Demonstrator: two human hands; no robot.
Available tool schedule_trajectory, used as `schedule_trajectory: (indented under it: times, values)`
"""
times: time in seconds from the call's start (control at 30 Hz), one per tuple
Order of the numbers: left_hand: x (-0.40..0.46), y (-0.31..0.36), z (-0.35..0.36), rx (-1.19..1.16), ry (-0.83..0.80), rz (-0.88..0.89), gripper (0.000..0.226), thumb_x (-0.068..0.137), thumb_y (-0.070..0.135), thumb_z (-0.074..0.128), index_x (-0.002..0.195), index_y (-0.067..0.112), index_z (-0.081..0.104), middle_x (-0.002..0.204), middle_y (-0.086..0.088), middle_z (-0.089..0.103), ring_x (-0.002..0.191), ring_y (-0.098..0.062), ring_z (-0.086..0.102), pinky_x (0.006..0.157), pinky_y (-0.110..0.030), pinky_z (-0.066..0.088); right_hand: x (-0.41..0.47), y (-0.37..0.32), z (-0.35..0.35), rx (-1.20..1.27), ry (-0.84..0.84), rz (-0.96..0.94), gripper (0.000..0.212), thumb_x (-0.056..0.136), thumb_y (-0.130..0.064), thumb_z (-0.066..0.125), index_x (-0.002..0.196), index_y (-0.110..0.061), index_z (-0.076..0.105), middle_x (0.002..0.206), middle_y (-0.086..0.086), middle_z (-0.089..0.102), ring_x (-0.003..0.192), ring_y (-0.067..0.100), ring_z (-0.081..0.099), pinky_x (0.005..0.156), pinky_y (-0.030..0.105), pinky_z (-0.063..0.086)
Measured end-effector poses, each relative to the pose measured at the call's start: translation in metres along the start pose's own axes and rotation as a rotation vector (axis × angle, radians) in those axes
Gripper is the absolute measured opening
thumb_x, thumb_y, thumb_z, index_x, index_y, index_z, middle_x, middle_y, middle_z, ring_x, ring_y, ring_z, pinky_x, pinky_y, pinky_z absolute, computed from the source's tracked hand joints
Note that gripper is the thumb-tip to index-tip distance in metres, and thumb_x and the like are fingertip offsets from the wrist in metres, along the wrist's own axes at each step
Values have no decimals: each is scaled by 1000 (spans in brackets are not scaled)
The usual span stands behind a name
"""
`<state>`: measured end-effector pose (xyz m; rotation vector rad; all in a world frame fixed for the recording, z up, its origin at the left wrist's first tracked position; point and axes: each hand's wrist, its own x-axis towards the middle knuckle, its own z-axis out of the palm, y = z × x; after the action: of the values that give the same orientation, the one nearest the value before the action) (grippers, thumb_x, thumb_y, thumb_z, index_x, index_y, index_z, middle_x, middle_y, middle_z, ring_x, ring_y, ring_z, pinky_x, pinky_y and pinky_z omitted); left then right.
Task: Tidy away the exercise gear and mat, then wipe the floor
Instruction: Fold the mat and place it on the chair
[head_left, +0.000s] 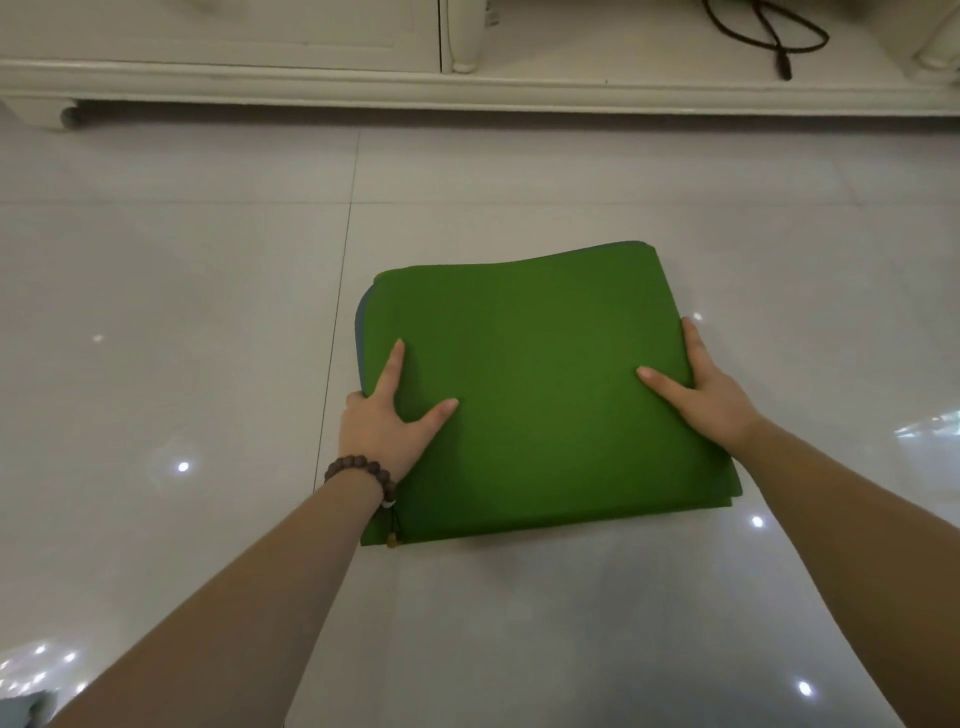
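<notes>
A green exercise mat, folded into a thick square with a blue-grey underside showing at its left edge, lies on the glossy tiled floor. My left hand holds the mat's left edge. Its index finger and thumb lie straight on top, and the other fingers curl down over the side. My right hand holds the right edge, thumb flat on top and fingers wrapped round the side, mostly hidden. A beaded bracelet sits on my left wrist.
A low cream cabinet runs along the far wall, with a small gap beneath it. A black cable lies on its lower shelf at the right. Pale tiles surround the mat on all sides. A blurred pale object shows at the bottom left corner.
</notes>
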<state>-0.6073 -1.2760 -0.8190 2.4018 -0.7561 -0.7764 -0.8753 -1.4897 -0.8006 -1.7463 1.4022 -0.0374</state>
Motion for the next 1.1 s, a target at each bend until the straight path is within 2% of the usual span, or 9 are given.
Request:
schedule_trajectory:
  times: [0.07, 0.17, 0.3, 0.37, 0.47, 0.57, 0.67, 0.77, 1.1]
  values:
    - [3, -1, -6, -47, -41, 2, 94, 70, 71, 61, 145, 55, 6, 125, -12, 49, 108, -32, 55, 96, -37, 46, -1, -4, -5, 28, -28, 14, 90, 82, -62, 58, 147, -50, -4, 146, 2, 44, 124, 30, 50, 107, 43, 39]
    - [6, -1, -14, -46, -98, 23, 93, 76, 64, 63, 148, 49, 6, 142, -4, 47, 120, -29, 53, 98, -34, 44, -1, -3, -8, 63, -61, 24, 92, 80, -61, 61, 146, -52, -3, 146, -1, 42, 124, 28, 50, 107, 42, 39]
    - [7, 1, -21, -94, -164, -4, 94, 76, 62, 64, 147, 52, 3, 148, -1, 40, 126, -29, 48, 102, -35, 41, -3, -4, -9, 135, -101, 12, 98, 74, -62, 65, 145, -54, -3, 147, -3, 42, 120, 27, 52, 106, 47, 41]
    - [6, 1, -23, -147, -192, -26, 96, 75, 62, 66, 146, 54, 2, 148, 0, 40, 126, -29, 49, 104, -37, 41, -1, -3, -5, 102, -77, 5, 96, 78, -59, 64, 146, -51, -4, 146, -1, 43, 120, 29, 53, 105, 46, 41]
    - [4, 3, -20, -136, -188, -28, 100, 73, 63, 67, 145, 55, -1, 147, -1, 43, 123, -28, 52, 101, -33, 43, 0, -1, 5, -1, 15, -18, 94, 81, -56, 62, 147, -48, -4, 144, 4, 46, 120, 33, 53, 103, 41, 41]
    - [-1, 13, -23, -37, -157, -44, 103, 74, 63, 67, 146, 52, -4, 143, -2, 47, 116, -26, 56, 91, -28, 45, -9, -7, 5, -21, 62, -43, 93, 83, -53, 62, 148, -47, -3, 143, 6, 48, 120, 35, 53, 103, 43, 41]
    - [-24, 23, -29, 46, -108, -81, 106, 68, 69, 66, 143, 56, -8, 124, -7, 55, 98, -22, 59, 82, -28, 48, -31, -19, -7, -35, 109, -72, 91, 85, -49, 63, 149, -45, -2, 139, 7, 52, 117, 34, 55, 101, 41, 42]
    - [-71, 33, -45, 82, -74, -133, 104, 66, 73, 63, 141, 60, -8, 103, -7, 48, 86, -23, 53, 85, -34, 49, -65, -30, -28, -106, 85, -99, 91, 85, -51, 62, 149, -45, -4, 131, 10, 57, 110, 34, 58, 95, 41, 46]
    - [-235, 128, -162, 30, -78, -268, 104, 64, 72, 63, 145, 56, -1, 102, -6, 43, 85, -20, 48, 87, -36, 48, -207, -112, -149, -242, -51, -91, 90, 82, -61, 55, 145, -51, -9, 124, 11, 59, 105, 32, 59, 91, 42, 49]
